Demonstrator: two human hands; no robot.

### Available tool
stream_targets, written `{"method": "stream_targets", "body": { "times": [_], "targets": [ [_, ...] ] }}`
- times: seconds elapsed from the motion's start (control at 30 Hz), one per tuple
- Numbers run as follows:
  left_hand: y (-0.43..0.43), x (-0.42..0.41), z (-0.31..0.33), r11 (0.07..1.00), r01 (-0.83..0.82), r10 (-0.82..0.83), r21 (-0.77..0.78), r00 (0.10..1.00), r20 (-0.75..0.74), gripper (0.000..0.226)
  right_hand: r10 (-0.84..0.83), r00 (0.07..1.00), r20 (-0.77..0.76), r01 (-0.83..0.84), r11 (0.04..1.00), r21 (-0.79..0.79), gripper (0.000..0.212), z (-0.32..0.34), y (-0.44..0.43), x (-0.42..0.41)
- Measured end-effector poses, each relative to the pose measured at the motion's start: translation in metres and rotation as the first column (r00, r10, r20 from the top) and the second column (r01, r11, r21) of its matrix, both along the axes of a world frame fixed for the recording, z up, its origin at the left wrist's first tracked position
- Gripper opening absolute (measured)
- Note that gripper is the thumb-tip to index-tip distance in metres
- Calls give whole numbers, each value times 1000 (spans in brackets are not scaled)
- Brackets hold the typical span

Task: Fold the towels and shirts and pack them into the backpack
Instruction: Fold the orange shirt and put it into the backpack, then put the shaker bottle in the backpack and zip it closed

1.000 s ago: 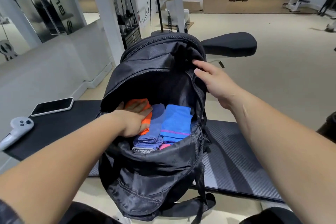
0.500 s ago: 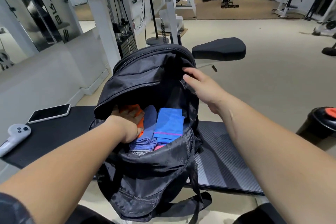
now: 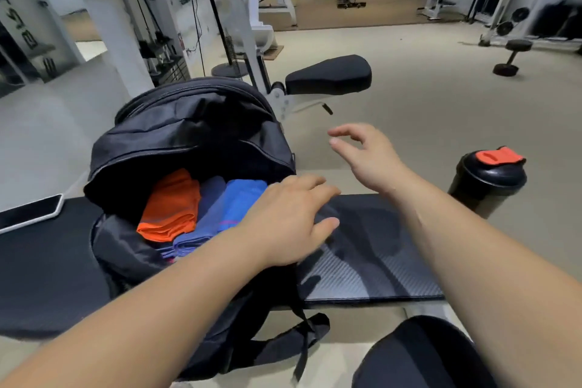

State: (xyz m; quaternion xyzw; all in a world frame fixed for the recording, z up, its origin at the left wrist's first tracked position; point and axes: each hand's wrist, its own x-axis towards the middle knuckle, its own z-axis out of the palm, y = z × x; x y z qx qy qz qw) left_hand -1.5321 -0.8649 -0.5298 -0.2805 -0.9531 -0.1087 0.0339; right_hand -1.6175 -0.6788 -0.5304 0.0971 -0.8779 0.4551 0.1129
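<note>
- The left hand (image 3: 283,220) was relaxed and held nothing, at the right rim of the open black nylon backpack (image 3: 195,135), which stood on the black padded tabletop (image 3: 362,246).
- Inside lay a folded orange cloth (image 3: 170,208), a folded dark blue cloth (image 3: 208,208) and a folded bright blue cloth (image 3: 242,198), side by side, their long axes pointing away from the person.
- The right hand (image 3: 368,157), loosely curled and empty, hung farther right, clear of the bag; the opening lay left of both hands, nearer to the left one.

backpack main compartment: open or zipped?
Open: the backpack flap gapes; folded orange cloth and blue cloth show inside.
</note>
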Motion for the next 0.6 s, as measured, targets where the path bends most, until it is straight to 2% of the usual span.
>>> {"method": "stream_targets", "body": {
  "times": [0.03,0.07,0.13,0.2,0.27,0.33,0.4,0.47,0.53,0.6],
  "targets": [
    [13,-4,-3,1000,9,-9,10,1000,0,53,-92,994,-66,101,985,142,28,-3,20,2],
    [26,-9,-6,1000,23,-23,17,1000,3,55,-179,975,-134,212,929,302,34,-5,40,6],
    [51,-18,-11,998,51,-52,41,998,28,57,-307,919,-248,394,744,540,43,-3,79,17],
    [72,-24,-16,994,68,-74,83,995,65,59,-402,874,-274,475,589,654,55,2,111,27],
    [93,-30,-20,989,85,-97,124,991,89,60,-513,829,-222,504,514,694,70,6,140,34],
    [109,-34,-24,985,85,-104,152,987,121,62,-612,782,-116,527,550,648,86,3,168,38],
    [120,-37,-30,984,74,-100,163,983,155,65,-639,769,24,537,666,518,98,-8,190,40],
    [125,-38,-36,983,67,-100,173,977,189,68,-580,802,142,518,795,316,102,-25,206,42],
    [127,-38,-42,983,63,-102,173,969,225,71,-508,843,178,489,861,141,101,-40,210,43],
    [127,-37,-46,983,54,-98,177,964,248,75,-468,870,152,457,883,104,94,-47,206,43]
  ]
}}
